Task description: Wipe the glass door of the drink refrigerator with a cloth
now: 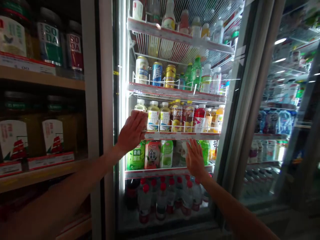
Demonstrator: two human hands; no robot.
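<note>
My left hand [131,131] lies against the glass door of a lit drinks cooler, its fingers pressed together over a folded beige-brown cloth [143,117]. The cloth covers part of a bottle behind the glass. Lower and to the right, my right hand [195,157] rests with fingers spread in front of the shelf of large green and red bottles. Nothing is visible in it; a pale patch beside its fingers is unclear, perhaps a reflection.
Cans [170,76] and bottles fill the cooler's shelves, with red-capped bottles [162,200] at the bottom. A dark shelf unit [42,78] with soda and juice bottles stands at left. Metal door frames [252,100] and another lit cooler section [272,136] are at right.
</note>
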